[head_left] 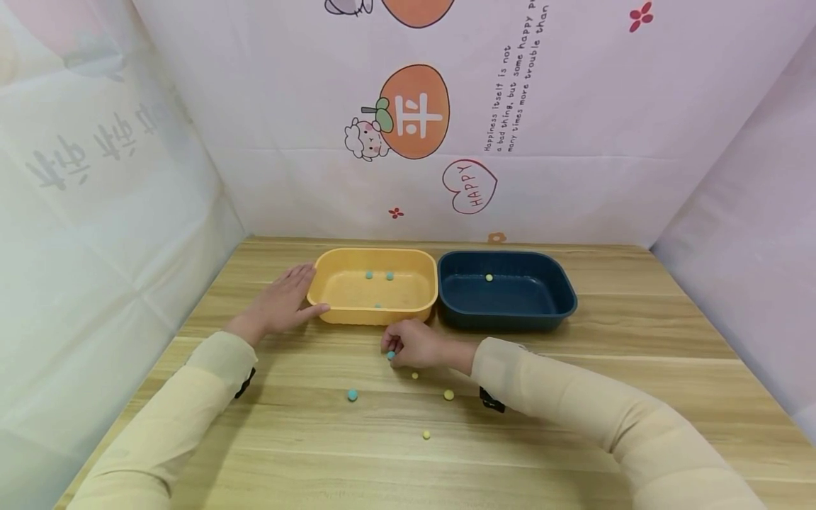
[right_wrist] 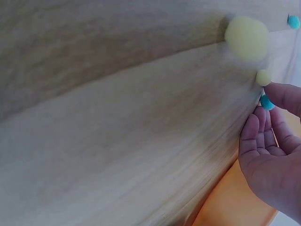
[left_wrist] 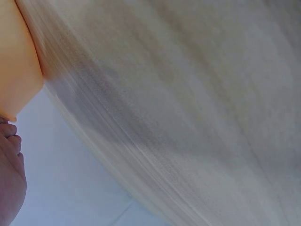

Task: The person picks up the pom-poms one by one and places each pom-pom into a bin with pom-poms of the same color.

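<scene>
My right hand (head_left: 416, 345) is low over the table in front of the yellow bin (head_left: 341, 315), its thumb and fingertips pinching a small blue ball (head_left: 391, 355). In the right wrist view this blue ball (right_wrist: 267, 102) shows between thumb and fingers, with the other fingers curled in. My left hand (head_left: 283, 301) rests against the left end of the yellow bin, thumb on the front rim and fingers along the side. Inside that bin lie several blue balls (head_left: 389, 276). Only part of the left hand (left_wrist: 10, 174) enters the left wrist view.
A dark blue bin (head_left: 510, 322) stands against the yellow bin's right side, with a pale yellow ball (head_left: 489, 278) in it. On the wooden table (head_left: 306, 453) lie another blue ball (head_left: 353, 395) and yellow balls (head_left: 449, 394) near my right hand. A printed cloth (head_left: 561, 191) hangs behind.
</scene>
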The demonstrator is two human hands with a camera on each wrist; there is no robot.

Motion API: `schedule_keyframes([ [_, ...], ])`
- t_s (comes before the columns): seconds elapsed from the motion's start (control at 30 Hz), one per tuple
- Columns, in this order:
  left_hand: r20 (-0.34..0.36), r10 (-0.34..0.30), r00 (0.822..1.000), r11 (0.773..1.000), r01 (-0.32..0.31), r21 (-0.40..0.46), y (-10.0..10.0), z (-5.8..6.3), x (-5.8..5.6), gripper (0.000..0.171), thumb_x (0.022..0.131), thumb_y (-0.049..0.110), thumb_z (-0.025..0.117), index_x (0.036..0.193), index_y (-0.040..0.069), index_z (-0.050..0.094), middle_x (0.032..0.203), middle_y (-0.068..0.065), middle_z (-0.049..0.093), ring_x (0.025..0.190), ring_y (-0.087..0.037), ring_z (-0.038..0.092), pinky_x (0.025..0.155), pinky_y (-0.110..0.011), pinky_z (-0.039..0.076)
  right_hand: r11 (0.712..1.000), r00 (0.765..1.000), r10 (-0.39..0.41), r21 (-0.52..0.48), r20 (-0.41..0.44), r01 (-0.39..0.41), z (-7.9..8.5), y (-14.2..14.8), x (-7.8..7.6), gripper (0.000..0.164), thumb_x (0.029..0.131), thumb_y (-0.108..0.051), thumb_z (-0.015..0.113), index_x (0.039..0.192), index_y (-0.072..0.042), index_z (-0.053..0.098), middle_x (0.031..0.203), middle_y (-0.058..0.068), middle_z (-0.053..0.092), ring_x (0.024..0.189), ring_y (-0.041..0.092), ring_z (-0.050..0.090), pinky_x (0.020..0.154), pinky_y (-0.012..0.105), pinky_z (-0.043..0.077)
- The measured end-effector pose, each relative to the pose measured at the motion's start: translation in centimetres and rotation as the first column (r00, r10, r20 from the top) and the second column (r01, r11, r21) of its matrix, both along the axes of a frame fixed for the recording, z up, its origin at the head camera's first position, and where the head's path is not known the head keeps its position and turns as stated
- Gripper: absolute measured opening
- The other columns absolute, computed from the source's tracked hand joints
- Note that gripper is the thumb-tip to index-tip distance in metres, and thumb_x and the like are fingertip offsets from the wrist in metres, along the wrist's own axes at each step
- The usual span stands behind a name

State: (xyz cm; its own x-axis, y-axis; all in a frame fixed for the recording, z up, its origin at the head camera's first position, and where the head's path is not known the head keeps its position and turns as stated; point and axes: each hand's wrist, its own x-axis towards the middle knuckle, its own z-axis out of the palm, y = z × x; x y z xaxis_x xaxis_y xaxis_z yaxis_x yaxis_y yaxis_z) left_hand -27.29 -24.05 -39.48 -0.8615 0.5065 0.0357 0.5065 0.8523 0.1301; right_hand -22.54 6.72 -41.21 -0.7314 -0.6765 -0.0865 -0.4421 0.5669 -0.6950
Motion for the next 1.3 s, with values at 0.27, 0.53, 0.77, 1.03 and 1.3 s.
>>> schedule_keyframes([
  [0.27, 0.004, -0.001, 1.000, 1.000, 0.001, -0.004, 0.0, 0.0, 0.0, 0.093, 0.098, 0.061, 0.039, 0.151, -0.010, 0.012, 0.157, -0.027, 0.013, 0.145, -0.038, 0.010, 0.118, -0.045, 0.007, 1.000, 1.000, 0.008, -0.018, -0.003, -0.008, -0.2, 0.0, -0.1, 0.018, 0.079, 0.006, 0.074, 0.094, -0.004, 0.068, 0.084, 0.002, 0.065, 0.077, 0.009, 0.058, 0.070, 0.022, 0.051],
  [0.53, 0.005, -0.002, 1.000, 1.000, 0.002, 0.001, 0.0, 0.0, 0.1, 0.093, 0.097, 0.060, 0.041, 0.151, -0.010, 0.012, 0.157, -0.026, 0.013, 0.145, -0.037, 0.009, 0.118, -0.045, 0.007, 1.000, 1.000, 0.000, -0.028, 0.019, 0.000, -0.1, 0.1, -0.1, 0.017, 0.080, 0.005, 0.074, 0.093, -0.004, 0.068, 0.084, 0.001, 0.064, 0.077, 0.009, 0.058, 0.069, 0.022, 0.051],
  [0.77, 0.006, 0.002, 1.000, 1.000, -0.002, -0.009, 0.0, -0.1, 0.0, 0.093, 0.097, 0.061, 0.039, 0.151, -0.009, 0.011, 0.158, -0.026, 0.013, 0.146, -0.036, 0.009, 0.118, -0.044, 0.007, 0.996, 0.997, -0.033, -0.081, 0.065, 0.039, 0.2, 0.1, -0.1, 0.017, 0.078, 0.008, 0.071, 0.092, -0.002, 0.068, 0.083, 0.003, 0.064, 0.076, 0.011, 0.058, 0.067, 0.023, 0.052],
  [1.03, 0.008, -0.002, 1.000, 1.000, 0.002, 0.002, 0.0, -0.1, 0.0, 0.091, 0.098, 0.057, 0.042, 0.151, -0.011, 0.011, 0.157, -0.027, 0.013, 0.146, -0.037, 0.009, 0.118, -0.046, 0.005, 0.992, 0.993, -0.049, -0.114, 0.107, 0.061, 0.9, 0.2, 0.2, 0.018, 0.081, 0.006, 0.071, 0.098, 0.000, 0.067, 0.087, 0.002, 0.062, 0.079, 0.013, 0.057, 0.071, 0.024, 0.051],
  [1.3, 0.008, 0.003, 1.000, 1.000, -0.003, -0.003, 0.0, -0.1, -0.1, 0.091, 0.098, 0.057, 0.042, 0.151, -0.010, 0.011, 0.157, -0.026, 0.013, 0.146, -0.037, 0.008, 0.118, -0.046, 0.005, 0.988, 0.996, -0.046, -0.144, 0.077, 0.057, 1.9, 0.6, 0.3, 0.021, 0.081, 0.006, 0.072, 0.101, 0.003, 0.067, 0.088, 0.001, 0.062, 0.080, 0.014, 0.057, 0.072, 0.024, 0.051],
])
